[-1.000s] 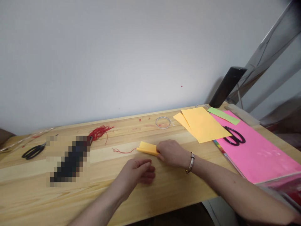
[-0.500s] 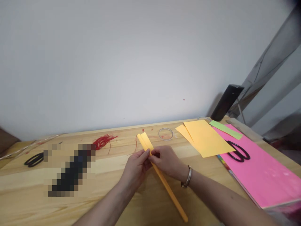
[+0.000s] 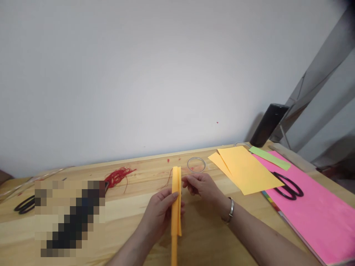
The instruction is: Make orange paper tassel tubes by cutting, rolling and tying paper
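Note:
Orange paper (image 3: 175,210), folded into a long narrow strip, stands nearly upright in the middle of the view. My left hand (image 3: 163,207) is closed round it, the thumb pressed on its front and fingertips showing past its right side. A folded flap runs along the strip's upper right part, and the lower end leaves the picture. Just right of the paper's upper part is my right hand (image 3: 201,186), fingers loosely curled and slightly apart, with nothing visible in them. A bracelet (image 3: 231,208) circles the right wrist.
Yellow-orange sheets (image 3: 246,170), a green strip (image 3: 270,158), black-handled scissors (image 3: 290,186) and a pink paper pack (image 3: 318,218) lie right. A metal ring (image 3: 196,164) is behind my hands. Red thread (image 3: 119,176), another scissors handle (image 3: 24,204) and a blurred dark object are left. A black cylinder (image 3: 267,125) stands back right.
The orange strip has swung from a diagonal to nearly upright, and its flap now shows more. My right hand has let go and moved slightly right; my left hand keeps its hold.

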A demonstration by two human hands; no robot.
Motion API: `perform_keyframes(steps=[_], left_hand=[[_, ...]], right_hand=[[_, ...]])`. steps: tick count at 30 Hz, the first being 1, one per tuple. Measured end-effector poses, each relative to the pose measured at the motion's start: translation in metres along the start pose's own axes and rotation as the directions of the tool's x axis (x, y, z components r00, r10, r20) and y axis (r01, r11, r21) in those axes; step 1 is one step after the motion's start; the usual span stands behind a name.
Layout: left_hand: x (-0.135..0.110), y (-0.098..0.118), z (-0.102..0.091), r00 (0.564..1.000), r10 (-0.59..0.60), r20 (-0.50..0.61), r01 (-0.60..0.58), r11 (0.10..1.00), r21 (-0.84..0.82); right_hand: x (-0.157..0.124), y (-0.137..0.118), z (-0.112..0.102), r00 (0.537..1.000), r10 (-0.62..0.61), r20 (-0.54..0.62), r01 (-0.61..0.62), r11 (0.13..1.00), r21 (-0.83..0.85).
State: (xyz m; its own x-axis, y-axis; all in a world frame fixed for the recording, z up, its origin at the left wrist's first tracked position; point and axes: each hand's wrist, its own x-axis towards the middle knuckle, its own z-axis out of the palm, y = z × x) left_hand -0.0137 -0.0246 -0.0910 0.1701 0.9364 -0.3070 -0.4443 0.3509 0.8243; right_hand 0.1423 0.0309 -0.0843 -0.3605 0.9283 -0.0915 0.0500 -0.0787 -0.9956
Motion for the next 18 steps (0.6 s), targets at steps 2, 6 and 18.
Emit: perform_keyframes(steps=[2,6,18], left_hand=[[-0.0018,0.0007,0.0006,0.999,0.003,0.044,-0.005,1.0,0.031],[-0.004,0.0012,0.0034,0.997,-0.023,0.074,0.014,0.994,0.109],[-0.0047,-0.0025,0.003,0.993,-0.024,0.114,-0.013,0.948,0.318]], right_hand=[[-0.0017,0.0048,0.0014,0.998,0.025,0.054,-0.031,0.995,0.097],[-0.0071,0.0055,0.0018,0.992,-0.001,0.13,-0.033,0.966,0.257],[-0.0064,0.0005,0.0022,0.998,-0.003,0.066,-0.017,0.954,0.299]])
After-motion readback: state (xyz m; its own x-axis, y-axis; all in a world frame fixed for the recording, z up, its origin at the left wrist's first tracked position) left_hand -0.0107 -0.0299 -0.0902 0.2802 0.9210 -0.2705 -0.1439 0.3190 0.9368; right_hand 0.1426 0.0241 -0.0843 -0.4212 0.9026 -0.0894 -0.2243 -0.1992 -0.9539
